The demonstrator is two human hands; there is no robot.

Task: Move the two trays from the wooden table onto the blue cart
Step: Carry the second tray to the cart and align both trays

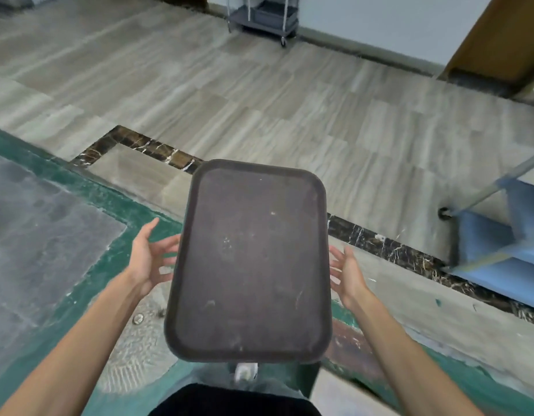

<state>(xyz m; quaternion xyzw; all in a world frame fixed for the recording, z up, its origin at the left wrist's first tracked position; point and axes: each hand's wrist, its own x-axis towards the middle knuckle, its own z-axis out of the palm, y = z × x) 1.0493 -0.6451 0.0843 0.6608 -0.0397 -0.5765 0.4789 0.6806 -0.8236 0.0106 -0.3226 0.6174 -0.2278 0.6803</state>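
A dark brown rectangular tray (250,259) with rounded corners is held flat in front of me, above the floor, long side pointing away. My left hand (148,259) grips its left edge, fingers curled under the rim. On the opposite edge my right hand (346,271) holds it the same way. The tray's top is bare, with scuff marks. The blue cart (499,241) stands at the right edge of the view, blurred, with a metal handle and a small black wheel. The wooden table is out of sight.
A grey cart (264,16) on castors stands against the far wall. A wooden door frame (496,40) is at the top right. The floor is pale striped tile with a dark marble strip (388,244); a teal and grey carpet (49,223) lies to the left.
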